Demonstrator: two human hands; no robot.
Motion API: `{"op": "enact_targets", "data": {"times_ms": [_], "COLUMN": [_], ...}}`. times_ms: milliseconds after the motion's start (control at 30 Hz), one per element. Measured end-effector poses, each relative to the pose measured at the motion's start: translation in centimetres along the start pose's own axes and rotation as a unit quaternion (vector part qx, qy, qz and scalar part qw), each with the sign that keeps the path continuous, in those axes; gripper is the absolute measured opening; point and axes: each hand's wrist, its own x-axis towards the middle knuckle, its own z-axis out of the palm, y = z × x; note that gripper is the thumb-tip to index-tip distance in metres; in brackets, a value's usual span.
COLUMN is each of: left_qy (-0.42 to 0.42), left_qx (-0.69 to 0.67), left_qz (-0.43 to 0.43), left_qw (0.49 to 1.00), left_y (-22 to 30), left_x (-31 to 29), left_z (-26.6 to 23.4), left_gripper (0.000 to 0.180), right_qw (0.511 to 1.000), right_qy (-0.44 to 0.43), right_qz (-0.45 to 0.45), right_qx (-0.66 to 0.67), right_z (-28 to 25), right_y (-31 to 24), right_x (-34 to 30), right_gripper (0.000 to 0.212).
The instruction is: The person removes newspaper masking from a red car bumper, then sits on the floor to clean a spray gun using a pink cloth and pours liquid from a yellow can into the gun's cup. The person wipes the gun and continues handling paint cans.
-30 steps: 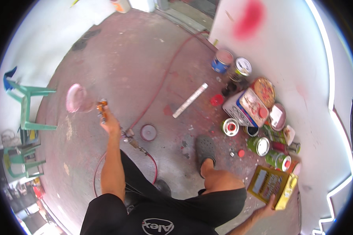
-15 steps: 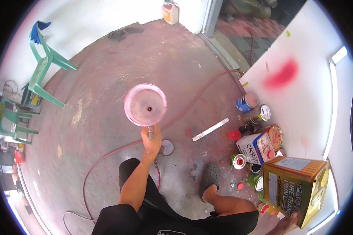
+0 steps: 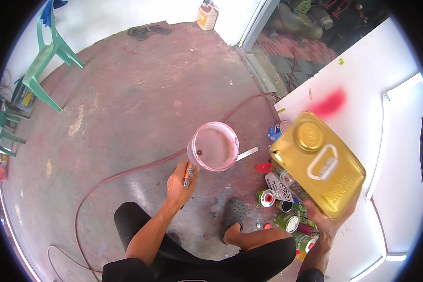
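My left hand [image 3: 177, 187] is closed round a paint spray gun [image 3: 189, 175], of which some metal and orange parts show. On top of the gun sits a wide round cup [image 3: 215, 149], its mouth facing up. The cup's inside is pinkish and a small dark hole shows at its bottom. To the right, my right hand [image 3: 328, 220] grips a large rectangular gold paint thinner can [image 3: 345, 181] low on its side. This can is tilted, its top with round cap and white handle turned toward me. A dark opening shows at its corner nearest the cup; the two stand apart.
Several paint cans crowd the floor at right, among them a blue can [image 3: 276, 131] and a green can [image 3: 286, 223]. A pale stick [image 3: 247, 153] lies beyond the cup. A red hose [image 3: 127, 175] curves across the floor. A white panel [image 3: 362, 94] stands at right, green chairs [image 3: 42, 66] at left.
My right hand has lifted the thinner can up and leftward, tipping its top toward the cup. My left hand has brought the spray gun rightward and down, and its cup now leans slightly.
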Motion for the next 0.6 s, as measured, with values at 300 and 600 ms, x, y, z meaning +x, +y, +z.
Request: {"op": "enact_targets", "data": {"times_ms": [300,600], "left_qy": [-0.035,-0.071], "left_qx": [0.019,0.035], "left_qz": [-0.014,-0.009], "left_qw": [0.999,0.997], "left_y": [-0.2,-0.1], "left_x": [-2.7,-3.3], "left_z": [0.3,0.9], "left_gripper": [0.035,0.041], "right_qw": [0.959,0.932], "right_qy": [-0.077,-0.103], "right_qz": [-0.175,-0.237], "right_qx": [-0.209,-0.254], "right_z": [2.8,2.3], "right_y": [-2.9,-3.1], "right_x": [1.5,1.8], "right_gripper": [0.122,0.118]}}
